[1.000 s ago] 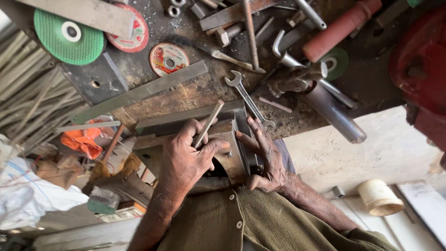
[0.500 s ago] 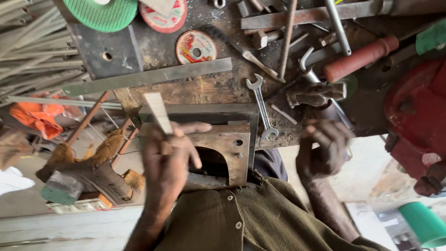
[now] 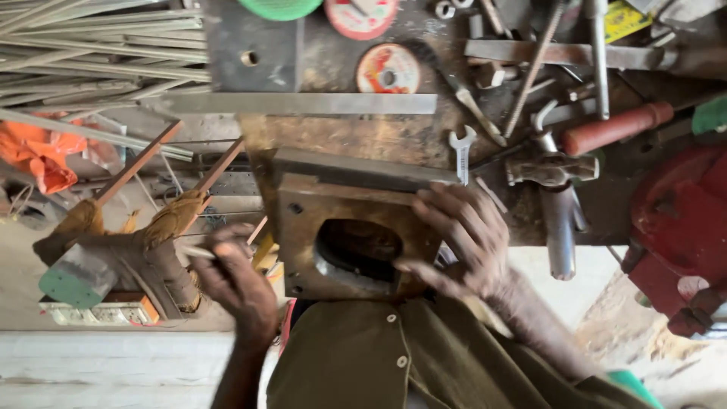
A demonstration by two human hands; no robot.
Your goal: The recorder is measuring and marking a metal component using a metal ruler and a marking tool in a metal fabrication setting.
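While rusty steel plate (image 3: pixel 348 227) with oval hole lies at workbench (image 3: pixel 341 140) edge, against person's chest, right hand (image 3: pixel 466 242) spreads fingers flat on its right side — likely steadying it. Left hand (image 3: pixel 238 280), blurred, pinches thin pale stick off bench to left. Beyond plate: long flat steel bar (image 3: pixel 303 104), open-end spanner (image 3: pixel 462 151), hammer (image 3: pixel 556 197), cutting discs (image 3: pixel 388 68) — all within reach.

Olive-green buttoned shirt (image 3: pixel 363 356), pale buttons, bare forearms
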